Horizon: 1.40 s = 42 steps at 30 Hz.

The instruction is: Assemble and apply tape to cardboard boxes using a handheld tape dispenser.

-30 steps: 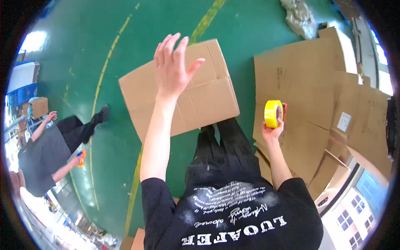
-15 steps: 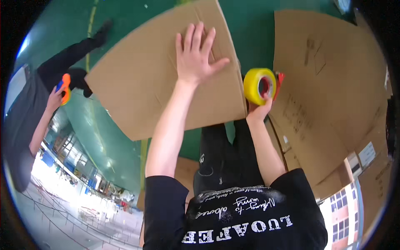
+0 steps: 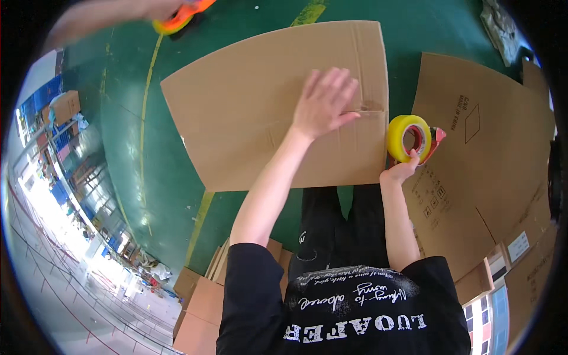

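Observation:
A large brown cardboard box is in front of me, its flat side facing up. On it, near its right edge, rests my left hand, palm down and fingers stretched out, holding nothing. My right hand is closed on a tape dispenser with a red frame, beside the box's right edge. A wide roll of yellow tape is mounted on it. The thumb shows at the roll's lower side, while the other fingers are mostly hidden.
To the right stands a large printed cardboard sheet or box. More cardboard is at the lower left. At the upper left a co-worker's hand holds an orange tape dispenser. Yellow lines mark the green floor.
My view has shifted, so the box and both my hands appear farther right. My left hand's fingers are less spread. The co-worker's hand with the orange dispenser has moved toward the far left.

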Each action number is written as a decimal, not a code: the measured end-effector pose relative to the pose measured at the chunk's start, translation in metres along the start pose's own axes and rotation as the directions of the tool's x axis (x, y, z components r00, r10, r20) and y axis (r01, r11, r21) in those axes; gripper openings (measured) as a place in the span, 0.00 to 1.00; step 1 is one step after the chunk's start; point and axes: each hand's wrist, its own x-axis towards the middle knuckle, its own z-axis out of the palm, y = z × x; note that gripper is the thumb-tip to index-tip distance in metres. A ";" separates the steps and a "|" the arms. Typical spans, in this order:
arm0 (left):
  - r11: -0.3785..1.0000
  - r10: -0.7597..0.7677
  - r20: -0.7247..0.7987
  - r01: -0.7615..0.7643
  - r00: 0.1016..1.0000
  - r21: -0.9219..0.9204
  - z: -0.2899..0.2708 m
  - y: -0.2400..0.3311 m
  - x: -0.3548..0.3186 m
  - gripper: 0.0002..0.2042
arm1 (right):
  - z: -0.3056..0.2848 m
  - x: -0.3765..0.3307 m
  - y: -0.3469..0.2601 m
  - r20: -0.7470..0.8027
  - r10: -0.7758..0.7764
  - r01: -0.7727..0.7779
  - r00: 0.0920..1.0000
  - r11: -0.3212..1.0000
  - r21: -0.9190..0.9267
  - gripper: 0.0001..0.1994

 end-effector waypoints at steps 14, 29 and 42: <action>-0.191 -0.981 0.100 0.888 -0.164 -0.418 -0.095 -0.063 -0.317 0.41 | 0.018 0.033 -0.002 0.026 -0.315 0.315 0.949 0.949 -0.003 0.21; -0.512 -0.855 0.281 0.792 -0.435 -0.332 -0.080 0.018 -0.371 0.49 | 0.018 -0.152 -0.148 0.764 -0.446 0.828 0.466 0.525 -0.198 0.17; 0.001 -0.884 0.314 0.675 0.345 -0.738 -0.087 -0.016 -0.219 0.25 | -0.045 -0.184 -0.166 0.873 -0.471 0.950 0.123 0.311 0.034 0.23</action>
